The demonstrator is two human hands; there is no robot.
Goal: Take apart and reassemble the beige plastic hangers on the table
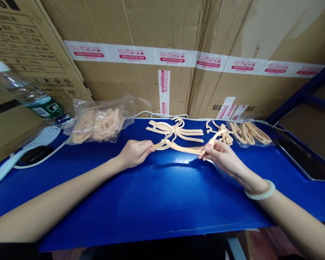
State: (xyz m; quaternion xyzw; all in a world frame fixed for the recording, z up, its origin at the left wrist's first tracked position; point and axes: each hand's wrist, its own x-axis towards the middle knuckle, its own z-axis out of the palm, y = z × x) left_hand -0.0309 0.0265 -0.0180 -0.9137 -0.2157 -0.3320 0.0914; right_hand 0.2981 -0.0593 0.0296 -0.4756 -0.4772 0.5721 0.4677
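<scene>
A beige plastic hanger [182, 147] is stretched between my two hands above the blue table [162, 195]. My left hand [137, 153] is closed on its left end. At its right end, the fingers of my right hand [219, 153] pinch the hanger, and a curved beige piece [218, 135] rises from between them. Just behind lie several assembled beige hangers [189, 133] with their hooks together. Loose beige parts [224, 136] are heaped behind my right hand.
Bagged beige parts [97, 122] lie at the left, with more bagged parts [250, 133] at the right. A bottle [40, 99], a pale brush [29, 148] and a black phone [304, 157] flank them. Large cardboard boxes [141, 83] stand behind the table, with a white cable [170, 116] along them.
</scene>
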